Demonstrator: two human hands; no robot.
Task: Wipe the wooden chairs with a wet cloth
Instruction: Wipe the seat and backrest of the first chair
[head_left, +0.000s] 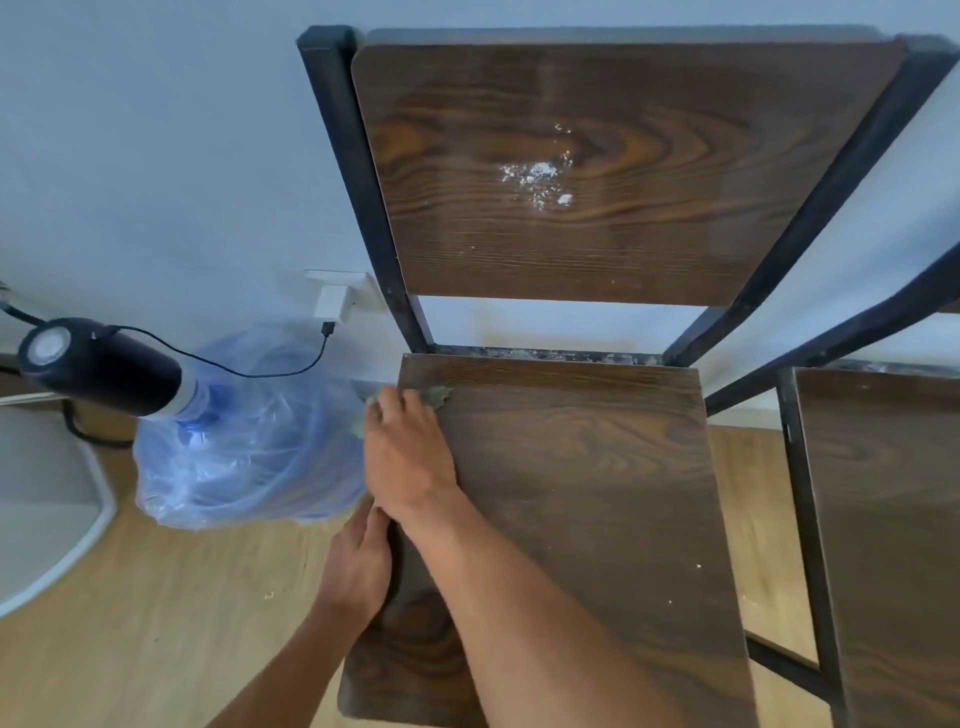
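Observation:
A dark wooden chair seat (571, 493) with a black metal frame fills the middle of the view. Its backrest (597, 171) rises against the wall and carries white wet-looking specks at its centre. My right hand (405, 452) presses a small greenish cloth (435, 396) flat on the seat's far left corner; only the cloth's edge shows past my fingers. My left hand (358, 561) grips the seat's left edge, closer to me.
A second wooden chair (883, 519) stands close on the right. Left of the seat sits a large blue water bottle (244, 441) in plastic wrap with a black pump (98, 364) cabled to a wall charger (332, 301). Wooden floor lies below.

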